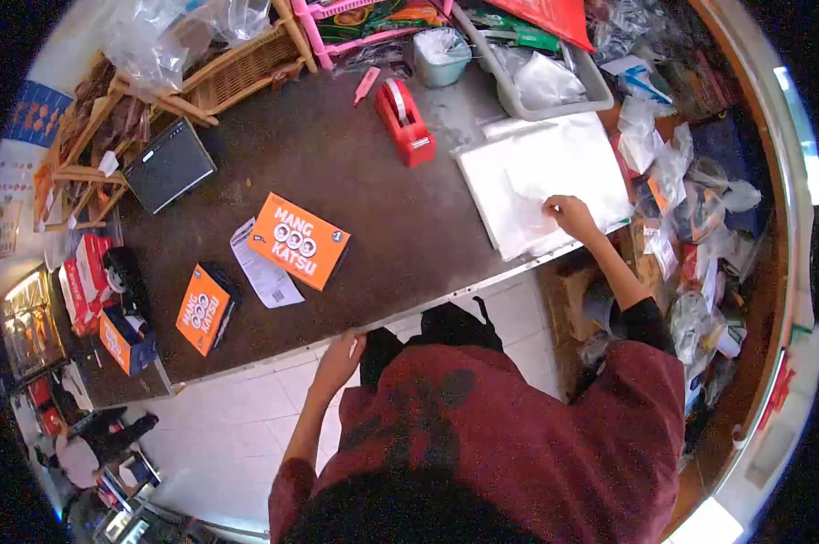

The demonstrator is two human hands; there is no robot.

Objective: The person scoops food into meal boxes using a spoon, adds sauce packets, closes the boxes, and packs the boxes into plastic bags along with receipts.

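Observation:
My right hand (568, 218) is over the near part of a stack of clear plastic bags (546, 172) at the table's right side. Its fingers are pinched together at the top bag; whether they grip its film is too small to tell. My left hand (342, 355) rests at the front edge of the dark table (382, 263), its fingers bent and partly hidden. Left of centre, an orange box (299, 240) lies partly over a printed paper slip (266, 272). Another orange box (206, 310) is further left, and a third orange box (126, 341) sits near the left end.
A red tape dispenser (406, 127) and a pink marker (366, 86) are toward the back. Behind them are a small tub (441, 59) and a grey basket (573, 104). A black tablet (169, 165) leans at the back left. Another person (81, 458) is at the lower left.

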